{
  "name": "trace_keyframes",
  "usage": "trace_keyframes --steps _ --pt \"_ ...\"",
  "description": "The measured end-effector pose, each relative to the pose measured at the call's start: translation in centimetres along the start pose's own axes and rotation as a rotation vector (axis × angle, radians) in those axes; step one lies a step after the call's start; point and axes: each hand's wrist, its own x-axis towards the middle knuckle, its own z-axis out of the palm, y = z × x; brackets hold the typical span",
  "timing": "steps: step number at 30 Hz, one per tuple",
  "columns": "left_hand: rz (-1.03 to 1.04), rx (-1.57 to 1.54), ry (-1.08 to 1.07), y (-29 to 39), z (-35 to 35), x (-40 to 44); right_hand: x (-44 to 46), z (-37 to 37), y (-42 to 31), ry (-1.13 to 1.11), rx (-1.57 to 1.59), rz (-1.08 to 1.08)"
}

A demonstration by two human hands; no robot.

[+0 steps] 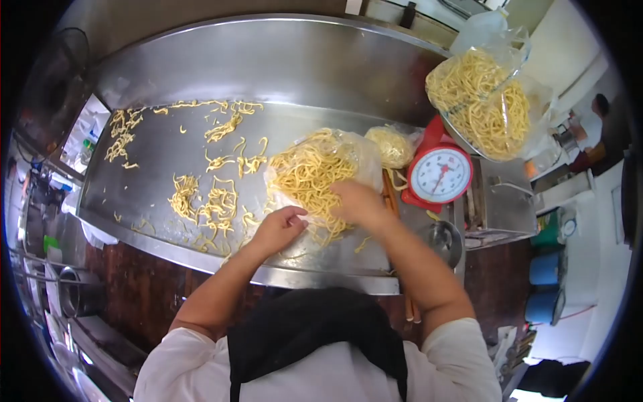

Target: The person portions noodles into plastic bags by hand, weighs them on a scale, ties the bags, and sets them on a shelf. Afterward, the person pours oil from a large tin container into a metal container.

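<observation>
A clear plastic bag [370, 157] lies on the steel worktop, its mouth toward me and a heap of thick yellow noodles [313, 171] in it. My left hand [280, 229] is at the near left edge of the bag, fingers curled in a pinch at the plastic. From the right, my right hand [358, 203] reaches onto the noodles at the bag's mouth. Its fingers bend into the strands, and their tips are partly hidden. A few noodles hang out below the bag between both hands.
Loose noodles [221, 204] are scattered over the steel worktop [154, 181]. At the right stands a red dial scale [441, 174], with a large bag of noodles [479, 100] on its pan. A smaller tied bag [390, 147] sits beside it. A metal bowl [443, 242] is near the right edge.
</observation>
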Motion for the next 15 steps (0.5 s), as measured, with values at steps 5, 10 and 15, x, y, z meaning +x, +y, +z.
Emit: trace_keyframes --steps 5,10,15 --pt "0.078 0.13 0.009 1.4 0.6 0.5 0.9 5.0 1.2 0.183 0.041 0.115" --pt "0.186 0.064 0.236 3.4 1.9 2.6 1.1 1.3 -0.5 0.484 0.284 0.0" --pt "0.335 -0.335 0.262 5.0 3.8 7.0 0.7 -1.5 -4.3 0.653 0.511 -0.15"
